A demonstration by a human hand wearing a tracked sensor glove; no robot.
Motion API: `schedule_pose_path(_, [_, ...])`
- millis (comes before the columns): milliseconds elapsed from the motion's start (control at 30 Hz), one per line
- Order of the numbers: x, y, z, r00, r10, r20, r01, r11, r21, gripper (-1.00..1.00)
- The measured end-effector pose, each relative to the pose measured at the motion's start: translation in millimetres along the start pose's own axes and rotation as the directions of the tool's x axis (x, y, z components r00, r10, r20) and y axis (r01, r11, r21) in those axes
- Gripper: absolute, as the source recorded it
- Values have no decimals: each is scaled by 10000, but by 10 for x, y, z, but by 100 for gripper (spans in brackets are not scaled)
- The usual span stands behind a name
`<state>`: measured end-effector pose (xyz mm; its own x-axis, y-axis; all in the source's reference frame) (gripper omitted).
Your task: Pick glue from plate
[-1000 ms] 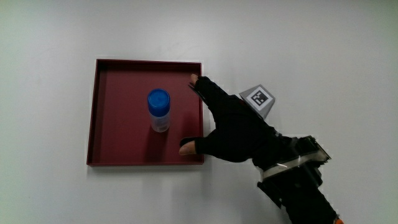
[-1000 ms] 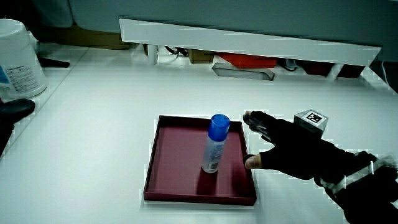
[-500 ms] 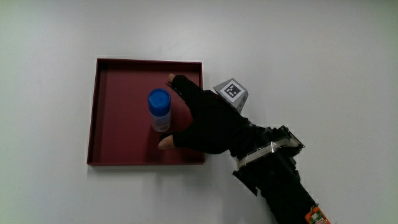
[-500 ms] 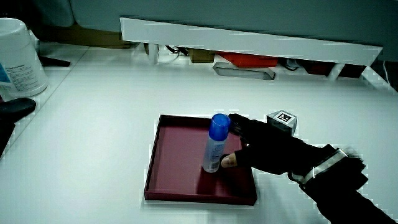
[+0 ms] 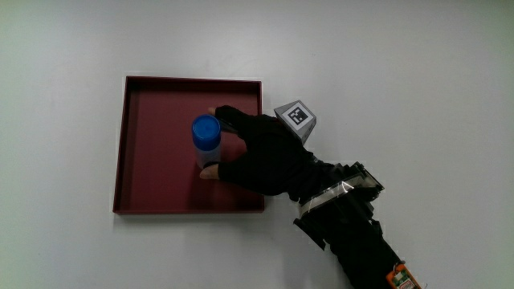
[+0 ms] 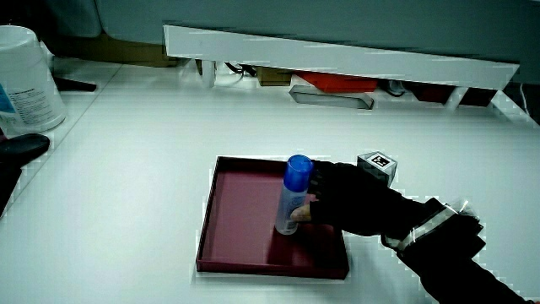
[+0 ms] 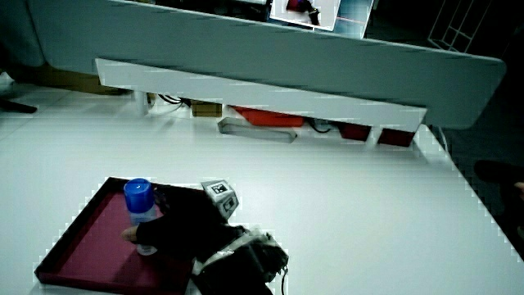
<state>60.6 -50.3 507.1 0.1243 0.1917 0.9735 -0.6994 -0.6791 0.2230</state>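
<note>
Glue: upright pale tube, blue cap | on red plate | hand: fingers wrapped around tube

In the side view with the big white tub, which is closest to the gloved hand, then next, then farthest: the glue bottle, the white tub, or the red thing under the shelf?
1. Glue bottle: touching the hand, standing in the tray.
2. Red thing: under the low partition, farther from the person.
3. White tub: at the table's edge, farthest.

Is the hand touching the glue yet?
Touching. In the main view the hand wraps its fingers and thumb against the glue, standing on the plate.
</note>
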Motion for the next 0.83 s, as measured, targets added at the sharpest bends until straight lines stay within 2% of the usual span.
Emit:
schedule_pose_path(133, [11,-2,5,9997,233,-9,-232,9988,422,50])
schedule_pose_path(233, [-12,-16,2,9993,302,216,-318,9965,778,62])
schedule_pose_path(433, [-16,-20,-5,9980,412,489,-461,9936,1034,88])
schedule_pose_path(533, [-22,-24,-18,9949,732,701,-809,9900,1155,100])
schedule_pose_path(567, [-29,-29,-19,9945,713,772,-801,9899,1174,100])
schedule_pose_path(600, [-47,-38,-26,9955,738,588,-802,9900,1160,100])
schedule_pose_path(633, [-20,-37,-17,9929,902,774,-993,9873,1237,100])
schedule_pose_path(733, [-27,-62,-23,9950,829,562,-896,9874,1305,100])
schedule_pose_path(833, [-78,-100,13,9934,1131,-201,-1095,9851,1327,100])
